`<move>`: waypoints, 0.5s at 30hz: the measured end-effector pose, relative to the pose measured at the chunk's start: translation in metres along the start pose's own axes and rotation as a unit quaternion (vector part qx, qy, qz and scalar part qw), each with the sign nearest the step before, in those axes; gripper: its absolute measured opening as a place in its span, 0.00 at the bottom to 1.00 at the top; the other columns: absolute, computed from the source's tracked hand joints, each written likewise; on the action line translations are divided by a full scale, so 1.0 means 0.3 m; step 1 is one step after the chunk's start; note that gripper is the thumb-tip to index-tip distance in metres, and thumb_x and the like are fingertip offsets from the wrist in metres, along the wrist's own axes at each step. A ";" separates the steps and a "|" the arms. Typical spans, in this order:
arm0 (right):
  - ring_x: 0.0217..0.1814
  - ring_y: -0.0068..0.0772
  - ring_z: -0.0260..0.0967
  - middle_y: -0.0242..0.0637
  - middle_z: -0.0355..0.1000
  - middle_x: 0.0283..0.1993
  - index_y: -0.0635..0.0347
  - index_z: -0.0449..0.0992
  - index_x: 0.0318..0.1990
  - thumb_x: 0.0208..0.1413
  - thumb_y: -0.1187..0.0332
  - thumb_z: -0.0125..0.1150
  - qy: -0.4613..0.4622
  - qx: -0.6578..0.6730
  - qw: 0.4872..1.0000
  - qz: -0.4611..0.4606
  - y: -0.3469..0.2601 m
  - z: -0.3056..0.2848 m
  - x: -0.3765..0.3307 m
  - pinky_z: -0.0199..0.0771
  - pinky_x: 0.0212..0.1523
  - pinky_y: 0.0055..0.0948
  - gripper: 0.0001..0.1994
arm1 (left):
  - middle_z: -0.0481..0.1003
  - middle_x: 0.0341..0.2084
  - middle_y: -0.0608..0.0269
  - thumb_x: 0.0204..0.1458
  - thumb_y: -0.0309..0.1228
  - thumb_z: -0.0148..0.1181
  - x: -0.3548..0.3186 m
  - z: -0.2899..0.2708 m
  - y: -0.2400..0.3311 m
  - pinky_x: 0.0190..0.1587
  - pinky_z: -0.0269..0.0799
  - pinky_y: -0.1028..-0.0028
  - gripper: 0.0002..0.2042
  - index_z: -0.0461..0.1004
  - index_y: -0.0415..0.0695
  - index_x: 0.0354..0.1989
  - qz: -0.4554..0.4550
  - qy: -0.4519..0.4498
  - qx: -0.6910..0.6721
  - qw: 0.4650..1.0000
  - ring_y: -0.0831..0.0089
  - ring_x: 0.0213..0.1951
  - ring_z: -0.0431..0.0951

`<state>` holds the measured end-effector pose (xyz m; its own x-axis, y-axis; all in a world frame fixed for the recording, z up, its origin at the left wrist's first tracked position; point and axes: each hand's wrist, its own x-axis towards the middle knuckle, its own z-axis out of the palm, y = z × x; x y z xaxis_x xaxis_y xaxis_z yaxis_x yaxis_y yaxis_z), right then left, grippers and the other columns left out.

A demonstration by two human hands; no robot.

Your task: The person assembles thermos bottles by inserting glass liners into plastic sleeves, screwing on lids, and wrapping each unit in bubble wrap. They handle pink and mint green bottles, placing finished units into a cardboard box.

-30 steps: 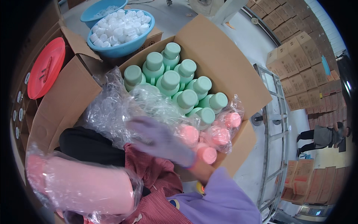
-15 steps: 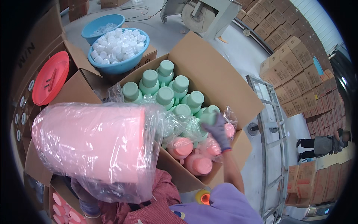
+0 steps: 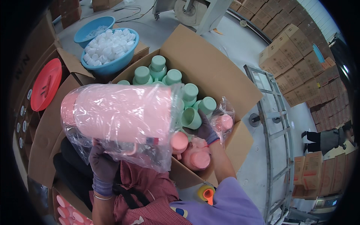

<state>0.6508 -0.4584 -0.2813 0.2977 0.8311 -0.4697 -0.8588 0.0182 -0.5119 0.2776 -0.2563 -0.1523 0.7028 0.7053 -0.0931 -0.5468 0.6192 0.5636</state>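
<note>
My left hand [image 3: 102,163] grips the plastic-wrapped pink jug [image 3: 120,112] from below, its long axis crosswise; my right hand [image 3: 204,129] clasps a green-capped jug [image 3: 191,118] in the cardboard box [image 3: 210,63].

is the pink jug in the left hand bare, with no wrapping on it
No, the pink jug held up by the left hand is inside a clear plastic bag.

Left hand [image 3: 102,162] lifts bagged pink jug [image 3: 120,112], seemingly
</note>
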 end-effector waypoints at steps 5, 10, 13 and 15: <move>0.63 0.44 0.67 0.33 0.69 0.63 0.44 0.67 0.63 0.54 0.38 0.61 0.033 0.108 0.983 -0.146 -0.002 0.140 -0.112 0.73 0.59 0.59 0.34 | 0.72 0.50 0.60 0.58 0.25 0.39 0.005 -0.024 0.028 0.56 0.75 0.58 0.20 0.62 0.46 0.60 0.015 -0.029 -0.053 0.998 0.65 0.50 0.75; 0.69 0.48 0.58 0.38 0.60 0.70 0.51 0.62 0.68 0.60 0.37 0.51 -0.058 0.082 0.934 -0.342 -0.239 0.368 -0.459 0.62 0.67 0.59 0.36 | 0.74 0.48 0.60 0.59 0.29 0.44 0.036 -0.096 -0.100 0.53 0.75 0.62 0.17 0.66 0.45 0.57 -0.001 -0.044 0.067 0.997 0.66 0.49 0.76; 0.71 0.59 0.53 0.45 0.57 0.72 0.52 0.61 0.69 0.57 0.39 0.57 -0.225 0.141 0.879 -0.395 -0.352 0.454 -0.615 0.52 0.72 0.60 0.39 | 0.76 0.44 0.59 0.58 0.29 0.49 0.096 0.083 -0.187 0.48 0.79 0.62 0.12 0.72 0.43 0.48 -0.150 -0.070 0.022 0.986 0.65 0.47 0.78; 0.71 0.63 0.52 0.48 0.56 0.72 0.53 0.60 0.70 0.54 0.39 0.61 -0.272 0.087 0.846 -0.451 -0.371 0.492 -0.648 0.48 0.73 0.60 0.41 | 0.78 0.35 0.51 0.55 0.25 0.55 0.141 0.201 -0.307 0.41 0.85 0.65 0.07 0.75 0.33 0.37 -0.183 0.008 0.039 0.982 0.64 0.40 0.82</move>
<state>0.6270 -0.5400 -0.0267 0.6693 0.5678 0.4792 -0.4476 0.8229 -0.3499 0.3851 -0.3042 -0.1588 0.8384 0.4458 -0.3137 -0.2219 0.8047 0.5506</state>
